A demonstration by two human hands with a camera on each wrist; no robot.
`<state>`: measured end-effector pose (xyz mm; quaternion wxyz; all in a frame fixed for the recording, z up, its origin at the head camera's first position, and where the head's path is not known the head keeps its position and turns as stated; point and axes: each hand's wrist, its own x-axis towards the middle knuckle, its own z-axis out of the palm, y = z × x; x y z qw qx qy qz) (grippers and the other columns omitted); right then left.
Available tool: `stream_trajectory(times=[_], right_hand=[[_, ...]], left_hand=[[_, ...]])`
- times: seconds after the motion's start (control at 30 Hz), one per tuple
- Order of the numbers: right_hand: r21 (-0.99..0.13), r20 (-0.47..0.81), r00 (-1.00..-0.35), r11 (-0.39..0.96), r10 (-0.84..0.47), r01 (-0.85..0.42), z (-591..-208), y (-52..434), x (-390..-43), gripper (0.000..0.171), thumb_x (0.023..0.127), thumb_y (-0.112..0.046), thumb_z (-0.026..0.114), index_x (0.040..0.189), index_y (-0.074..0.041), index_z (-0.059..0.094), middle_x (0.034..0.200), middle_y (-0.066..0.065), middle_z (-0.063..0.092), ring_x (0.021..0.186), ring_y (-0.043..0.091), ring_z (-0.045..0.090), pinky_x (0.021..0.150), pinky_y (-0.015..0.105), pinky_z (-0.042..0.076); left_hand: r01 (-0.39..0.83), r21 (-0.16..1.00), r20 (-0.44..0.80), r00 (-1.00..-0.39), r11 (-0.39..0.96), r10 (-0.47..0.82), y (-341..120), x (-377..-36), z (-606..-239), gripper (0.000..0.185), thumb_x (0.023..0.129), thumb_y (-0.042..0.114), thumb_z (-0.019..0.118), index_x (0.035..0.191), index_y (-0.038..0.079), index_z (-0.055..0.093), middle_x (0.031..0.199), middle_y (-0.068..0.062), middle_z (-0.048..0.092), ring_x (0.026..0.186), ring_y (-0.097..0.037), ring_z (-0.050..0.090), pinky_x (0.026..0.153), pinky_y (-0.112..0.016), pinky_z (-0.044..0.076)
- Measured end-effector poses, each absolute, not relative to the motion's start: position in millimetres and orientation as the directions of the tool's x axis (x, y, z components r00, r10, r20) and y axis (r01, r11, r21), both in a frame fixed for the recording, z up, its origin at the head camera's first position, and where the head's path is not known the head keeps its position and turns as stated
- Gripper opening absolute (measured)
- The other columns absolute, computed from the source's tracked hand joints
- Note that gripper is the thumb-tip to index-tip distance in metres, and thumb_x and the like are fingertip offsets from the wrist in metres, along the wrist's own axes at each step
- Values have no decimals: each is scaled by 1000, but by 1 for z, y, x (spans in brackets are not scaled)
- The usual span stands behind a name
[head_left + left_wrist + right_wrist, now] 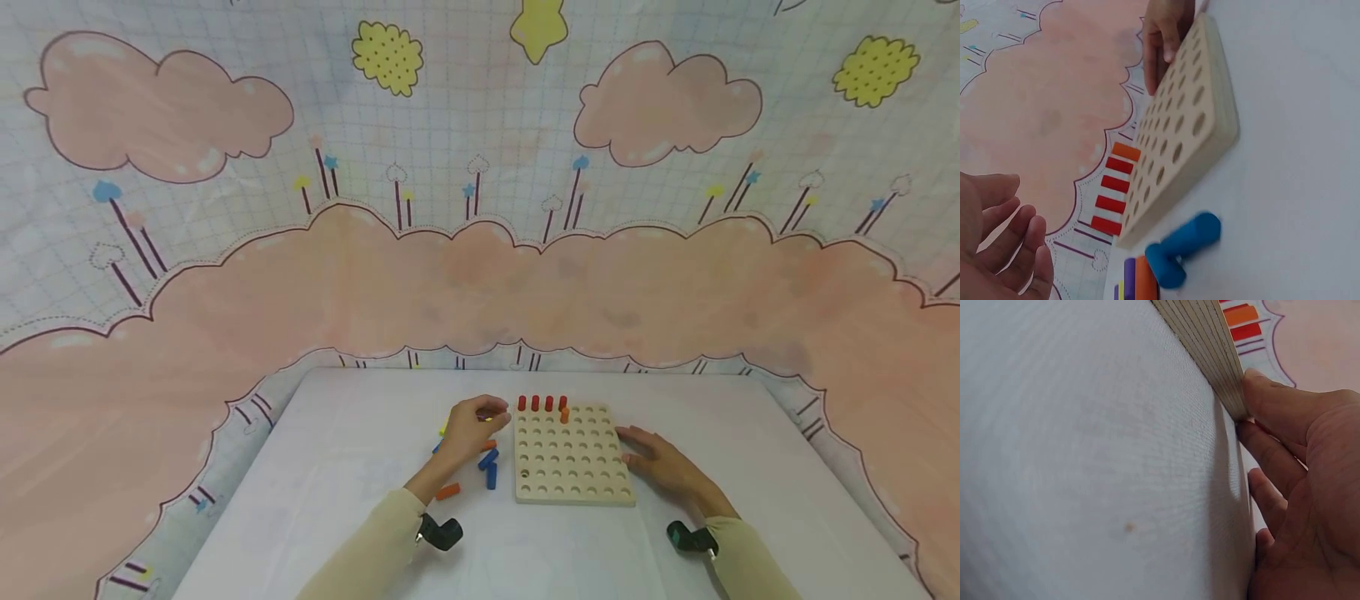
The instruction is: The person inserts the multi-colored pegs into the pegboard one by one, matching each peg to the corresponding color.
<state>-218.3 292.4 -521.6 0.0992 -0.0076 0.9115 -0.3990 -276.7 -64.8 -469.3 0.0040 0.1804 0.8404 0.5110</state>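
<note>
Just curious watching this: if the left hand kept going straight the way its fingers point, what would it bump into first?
Probably the wooden peg board: the left hand hovers beside its left edge, fingers aimed toward the far corner with the red pegs. Depth is unclear, so it might pass over the board.

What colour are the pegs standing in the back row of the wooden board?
The pegs are red, four of them; an orange peg stands beside them. The left wrist view shows it best.

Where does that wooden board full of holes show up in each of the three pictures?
Head view: the wooden board lies at lower centre on the table, between the two hands.
Left wrist view: it runs diagonally from top centre down to the middle.
Right wrist view: only its layered edge shows, at the top.
Shared landmark: the row of red pegs along the board's far edge.
</note>
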Motion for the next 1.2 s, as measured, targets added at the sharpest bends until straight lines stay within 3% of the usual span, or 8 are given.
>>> stream_trajectory(times=[0.27, 0.57, 0.83, 1.2], right_hand=[[-717, -153, -982, 697, -115, 30, -518, 292, -218, 61, 95, -41, 61, 148, -17, 43, 160, 23, 24, 147, 51, 14, 113, 71, 9], [-723, -168, -980, 689, -110, 47, -520, 294, -220, 61, 94, -42, 61, 148, -20, 43, 161, 22, 23, 147, 50, 12, 113, 72, 7], [-726, -164, -981, 687, -108, 46, -521, 295, -221, 61, 94, -43, 60, 148, -20, 44, 161, 21, 23, 148, 50, 12, 113, 71, 7], [-747, -171, -980, 662, -100, 63, -526, 294, -222, 62, 93, -43, 62, 148, -20, 43, 162, 21, 21, 148, 49, 10, 113, 71, 7]], left_hand=[[273, 838, 149, -947, 472, 284, -93, -265, -475, 27, 93, 26, 68, 114, 10, 70, 101, 1, 68, 91, -13, 59, 77, -19, 50], [208, 840, 84, -963, 502, 258, -118, -249, -480, 24, 92, 25, 69, 110, 10, 70, 97, 1, 68, 87, -12, 59, 73, -18, 51], [255, 793, 121, -956, 553, 268, -138, -240, -487, 21, 86, 21, 75, 104, 8, 73, 84, 3, 65, 81, -12, 55, 67, -18, 46], [188, 787, 7, -955, 588, 295, -151, -231, -499, 24, 84, 19, 77, 103, 6, 72, 87, 0, 64, 81, -13, 55, 63, -20, 47]])
